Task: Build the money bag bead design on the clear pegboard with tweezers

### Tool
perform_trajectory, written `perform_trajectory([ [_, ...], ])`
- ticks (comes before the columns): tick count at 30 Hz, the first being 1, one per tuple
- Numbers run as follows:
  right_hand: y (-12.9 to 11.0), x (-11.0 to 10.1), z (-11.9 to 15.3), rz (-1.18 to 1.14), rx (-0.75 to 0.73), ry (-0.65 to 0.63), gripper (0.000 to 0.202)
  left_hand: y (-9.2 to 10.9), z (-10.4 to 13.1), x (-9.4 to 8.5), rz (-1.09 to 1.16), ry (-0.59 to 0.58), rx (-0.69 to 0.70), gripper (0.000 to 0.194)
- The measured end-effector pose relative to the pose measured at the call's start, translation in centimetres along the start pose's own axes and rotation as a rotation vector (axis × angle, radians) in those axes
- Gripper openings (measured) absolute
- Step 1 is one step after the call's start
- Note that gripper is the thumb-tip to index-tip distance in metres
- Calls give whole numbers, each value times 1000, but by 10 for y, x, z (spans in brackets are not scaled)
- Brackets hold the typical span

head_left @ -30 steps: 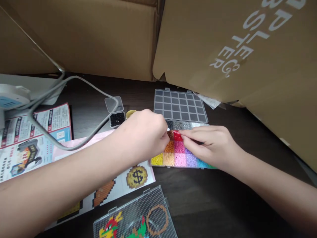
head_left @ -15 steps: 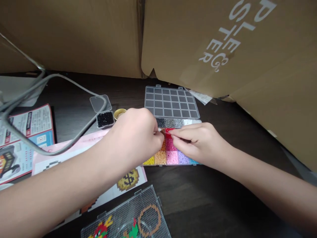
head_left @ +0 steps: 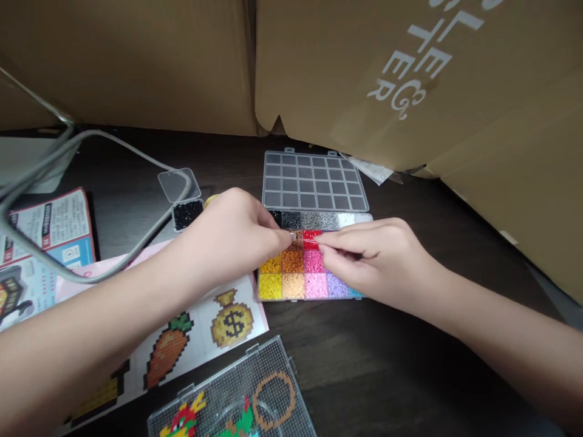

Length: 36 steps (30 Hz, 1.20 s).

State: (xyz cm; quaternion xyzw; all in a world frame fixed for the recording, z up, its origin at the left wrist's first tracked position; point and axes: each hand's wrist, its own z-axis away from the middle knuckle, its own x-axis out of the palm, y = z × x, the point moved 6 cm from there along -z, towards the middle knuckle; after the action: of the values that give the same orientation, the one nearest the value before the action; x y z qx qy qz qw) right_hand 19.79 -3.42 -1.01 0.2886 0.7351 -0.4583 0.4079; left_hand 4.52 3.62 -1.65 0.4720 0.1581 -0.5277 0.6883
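Observation:
Both my hands are over a bead box [head_left: 291, 300] whose compartments hold small fuse beads sorted by colour. My left hand [head_left: 237, 233] is pinched closed above the brown and orange beads; whatever is between its fingertips is too small to make out. Thumb and forefinger of my right hand [head_left: 378, 258] are closed beside the red beads [head_left: 311, 237], on a thin, pale, needle-like piece [head_left: 310, 241] that points toward my left fingertips. Yellow beads [head_left: 270, 285] and pink beads [head_left: 316, 286] lie in the front row. The clear gridded lid [head_left: 314, 181] stands opened behind.
A small open case of black beads [head_left: 187, 215] stands left, near a grey cable [head_left: 132, 262]. Pattern sheets [head_left: 200, 331] lie under my left arm. In front is a clear pegboard [head_left: 273, 358] with bead figures and an orange-brown ring. Cardboard [head_left: 346, 73] walls off the back.
My left hand has drawn back to the left, away from my right fingertips, uncovering more orange and yellow beads. My right hand stays pinched near the red beads. The view has shifted slightly.

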Motion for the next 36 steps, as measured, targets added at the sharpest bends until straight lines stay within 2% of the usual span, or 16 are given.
perform_trajectory([
  [3, -4, 0, 0, 27, 7, -34, 26, 3, 3, -3, -29, 24, 7, 25],
  [9, -4, 7, -3, 39, 28, -81, 26, 12, -2, -2, -115, 95, 164, 25],
  [12, -1, 10, -5, 16, 46, -85, 27, 10, -9, -1, -104, 104, 195, 27],
  [19, 1, 7, -6, -58, 119, -67, 26, 9, -15, 0, -114, 15, 105, 29],
  [22, 1, 8, -7, -82, 121, -60, 26, 4, -17, 3, -64, -39, 51, 28],
  [26, 2, 9, -5, -112, 128, -57, 20, -7, -24, 7, 48, -73, 49, 27],
  [33, -5, -17, 13, -7, 150, 106, 14, -23, -24, 15, 417, -168, 52, 19],
  [36, -16, -33, 31, -23, 156, 246, 17, -23, -16, 14, 504, -183, 57, 15],
])
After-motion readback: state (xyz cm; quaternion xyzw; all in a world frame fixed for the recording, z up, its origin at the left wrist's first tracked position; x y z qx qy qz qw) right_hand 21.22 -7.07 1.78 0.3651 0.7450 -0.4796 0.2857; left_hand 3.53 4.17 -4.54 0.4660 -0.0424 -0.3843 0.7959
